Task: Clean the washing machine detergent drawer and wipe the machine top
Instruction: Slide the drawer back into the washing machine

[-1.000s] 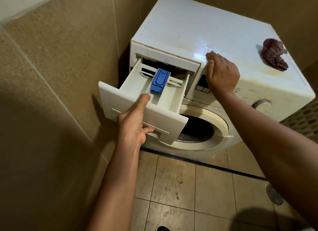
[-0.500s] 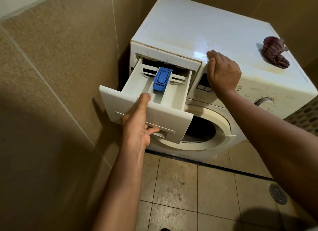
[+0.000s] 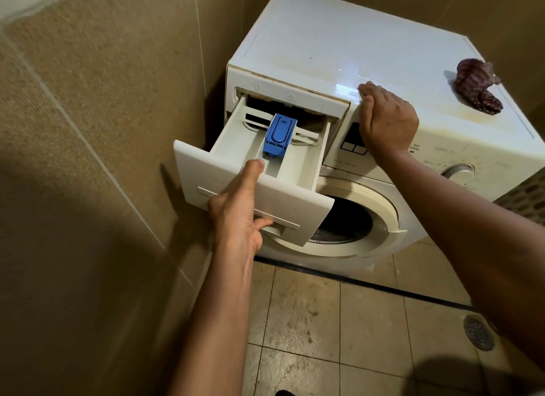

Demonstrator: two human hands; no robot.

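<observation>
Drawer, detergent, white moulded plastic: stands pulled far out of the upper left front of the white front-loading washing machine. A blue plastic siphon cap is seated in its middle compartment. Left grip holds the drawer's front panel, thumb laid over the top edge, fingers tucked into the handle recess beneath. Right grip curls over the machine's front top edge, apparently bracing. Crumpled purple striped cloth lies on the machine top, well apart from both grips. Handling, judged: light, rigid, thin-walled, possibly slick with residue. Best taken at the panel, with support under the tray once it leaves its rails.
</observation>
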